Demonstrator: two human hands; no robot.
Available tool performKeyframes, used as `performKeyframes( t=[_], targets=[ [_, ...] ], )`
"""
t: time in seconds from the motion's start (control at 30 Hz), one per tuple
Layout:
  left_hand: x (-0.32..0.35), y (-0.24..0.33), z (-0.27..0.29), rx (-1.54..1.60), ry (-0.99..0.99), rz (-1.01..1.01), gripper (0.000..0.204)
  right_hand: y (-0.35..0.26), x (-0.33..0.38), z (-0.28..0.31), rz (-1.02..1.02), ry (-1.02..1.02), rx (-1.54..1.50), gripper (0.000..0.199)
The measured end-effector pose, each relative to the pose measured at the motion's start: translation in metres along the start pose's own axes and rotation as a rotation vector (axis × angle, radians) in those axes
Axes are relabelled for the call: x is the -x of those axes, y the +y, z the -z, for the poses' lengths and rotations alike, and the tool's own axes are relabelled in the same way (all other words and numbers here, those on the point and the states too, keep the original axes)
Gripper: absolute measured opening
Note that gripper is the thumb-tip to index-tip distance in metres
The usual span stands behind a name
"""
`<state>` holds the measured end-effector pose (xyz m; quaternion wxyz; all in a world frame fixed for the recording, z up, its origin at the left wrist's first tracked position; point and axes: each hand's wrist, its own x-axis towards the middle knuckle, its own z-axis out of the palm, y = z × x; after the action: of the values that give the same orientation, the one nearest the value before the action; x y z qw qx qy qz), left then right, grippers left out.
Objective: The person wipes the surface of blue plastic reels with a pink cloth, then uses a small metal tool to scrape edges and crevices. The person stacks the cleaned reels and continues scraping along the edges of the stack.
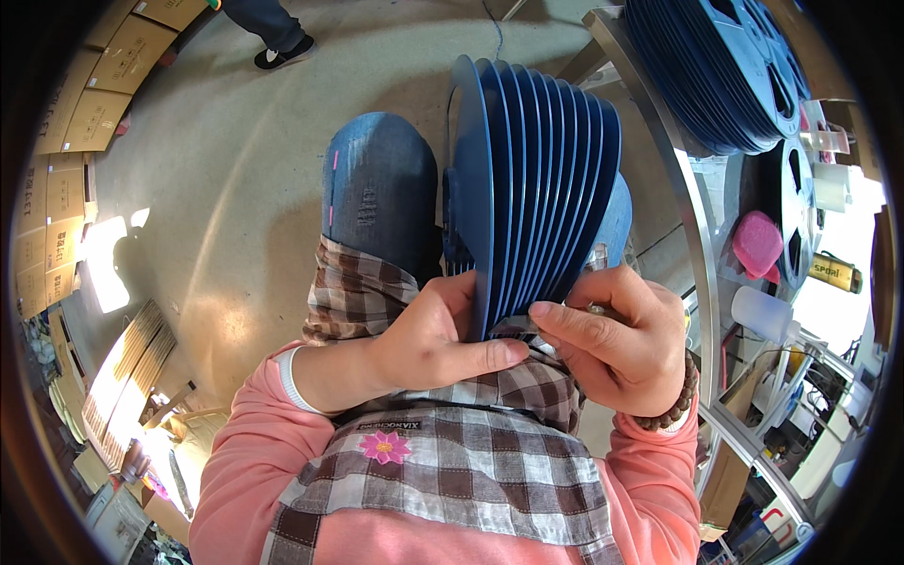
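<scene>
A row of thin blue plastic reel discs (pixel 546 188) stands on edge on my lap, fanned apart at the far side and close together near me. My left hand (pixel 438 334) grips the near left end, with its fingers behind the outermost disc and its thumb stretched along the near edge. At the near right edge, my right hand (pixel 617 339) has its thumb and fingers pinched together. A small clear strip (pixel 513 326), perhaps tape, shows between the two thumbs against the disc edges. The right fingertips are partly hidden.
On the right, a metal-edged bench (pixel 692 202) bears more blue reels (pixel 716 75), a pink lump (pixel 757 244), a translucent roll (pixel 761 314) and a yellow can (pixel 835 271). Cardboard boxes (pixel 108 85) are stacked at the left. Another person's shoe (pixel 284 54) is on the floor ahead.
</scene>
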<state>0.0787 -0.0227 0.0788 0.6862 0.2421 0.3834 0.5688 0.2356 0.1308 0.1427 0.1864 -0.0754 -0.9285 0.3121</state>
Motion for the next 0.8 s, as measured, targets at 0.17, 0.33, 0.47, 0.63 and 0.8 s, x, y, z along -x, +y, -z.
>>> performKeyframes(
  t=[0.17,0.33,0.47,0.63,0.8],
  targets=[
    [0.002,0.002,0.001,-0.025,-0.017,0.050,0.048,0.001,-0.004,-0.003,-0.091,0.146,-0.013,0.034],
    [0.001,0.004,-0.001,-0.022,-0.019,0.022,0.046,-0.004,-0.013,-0.009,-0.123,0.187,0.014,0.031],
    [0.001,0.002,0.001,-0.067,-0.023,0.012,0.047,-0.007,-0.013,-0.002,-0.116,0.083,0.016,0.036],
    [-0.001,0.003,-0.005,0.060,0.014,-0.016,0.042,-0.005,-0.008,-0.003,0.035,0.006,0.032,0.034],
    [0.000,0.010,-0.005,0.029,-0.007,-0.028,0.049,0.001,0.005,-0.005,-0.079,0.241,-0.069,0.036]
  ],
)
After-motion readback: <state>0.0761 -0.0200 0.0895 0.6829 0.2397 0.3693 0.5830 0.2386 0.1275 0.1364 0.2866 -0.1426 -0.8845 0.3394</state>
